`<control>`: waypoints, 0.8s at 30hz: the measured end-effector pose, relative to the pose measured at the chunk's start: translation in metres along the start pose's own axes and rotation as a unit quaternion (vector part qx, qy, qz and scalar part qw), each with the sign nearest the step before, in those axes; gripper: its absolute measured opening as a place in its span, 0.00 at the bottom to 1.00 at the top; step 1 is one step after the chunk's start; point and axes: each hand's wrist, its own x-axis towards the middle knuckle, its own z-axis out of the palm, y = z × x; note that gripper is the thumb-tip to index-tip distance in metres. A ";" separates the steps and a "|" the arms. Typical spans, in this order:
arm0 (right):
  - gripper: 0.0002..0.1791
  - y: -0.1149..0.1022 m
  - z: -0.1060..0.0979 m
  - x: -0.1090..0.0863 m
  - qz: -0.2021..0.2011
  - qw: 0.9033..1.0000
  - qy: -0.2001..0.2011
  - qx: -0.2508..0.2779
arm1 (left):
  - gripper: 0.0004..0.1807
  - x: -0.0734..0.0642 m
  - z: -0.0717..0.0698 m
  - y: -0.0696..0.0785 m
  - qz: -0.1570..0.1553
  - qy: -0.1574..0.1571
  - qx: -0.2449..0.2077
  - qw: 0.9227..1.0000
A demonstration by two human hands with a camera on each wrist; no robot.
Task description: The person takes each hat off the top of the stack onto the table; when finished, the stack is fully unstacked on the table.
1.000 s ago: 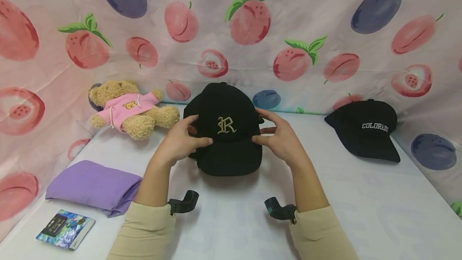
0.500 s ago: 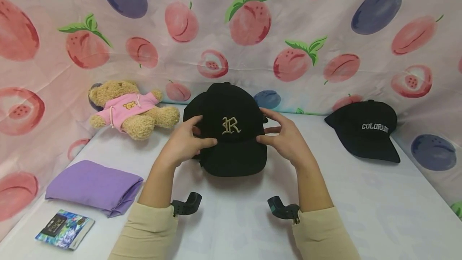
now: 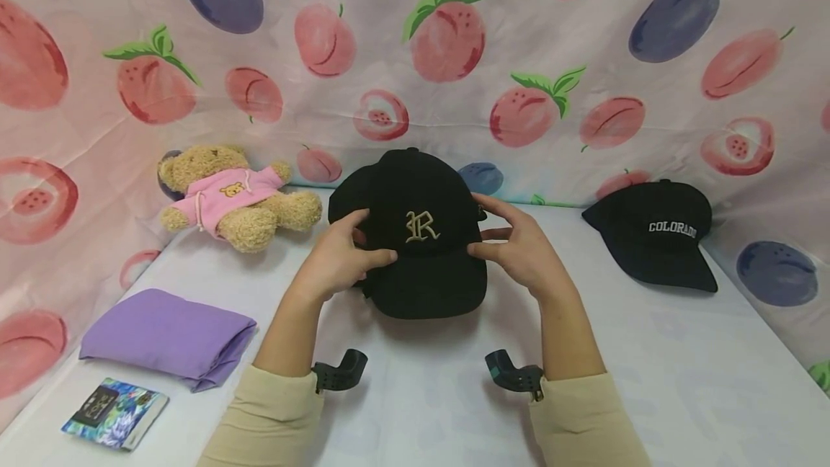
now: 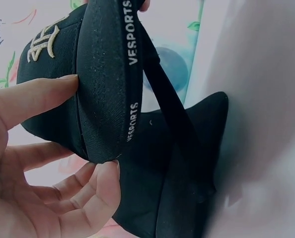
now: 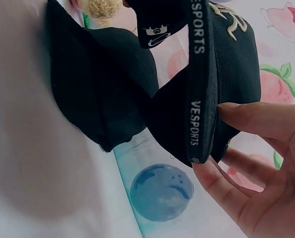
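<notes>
Both hands hold a black baseball cap with a gold letter R, one hand at each side, its brim facing me. The left hand pinches its left edge, thumb on the front and fingers behind. On the opposite edge, the right hand grips with the thumb in front. Both wrist views show white VESPORTS lettering on the cap's inner band. Behind it sits another black cap, mostly hidden in the head view; its dark shape shows better in the right wrist view.
A black COLORADO cap lies at the right of the white table. To the left are a teddy bear in a pink hoodie, a folded purple cloth and a small blue patterned packet. A fruit-print curtain hangs behind.
Both hands have shifted slightly to the right with the R cap. More of the black cap behind it shows at the left. The other things stay where they were.
</notes>
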 end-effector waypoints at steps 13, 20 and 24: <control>0.45 0.002 -0.008 -0.002 -0.005 1.000 -0.004 0.000 | 0.50 0.000 0.008 0.003 0.008 0.005 0.005 1.000; 0.44 0.005 -0.015 -0.005 -0.004 1.000 -0.004 -0.004 | 0.50 0.001 0.016 0.005 0.018 0.014 0.012 1.000; 0.45 0.005 -0.019 -0.007 -0.004 1.000 -0.002 -0.010 | 0.50 0.002 0.020 0.005 0.022 0.018 0.020 0.999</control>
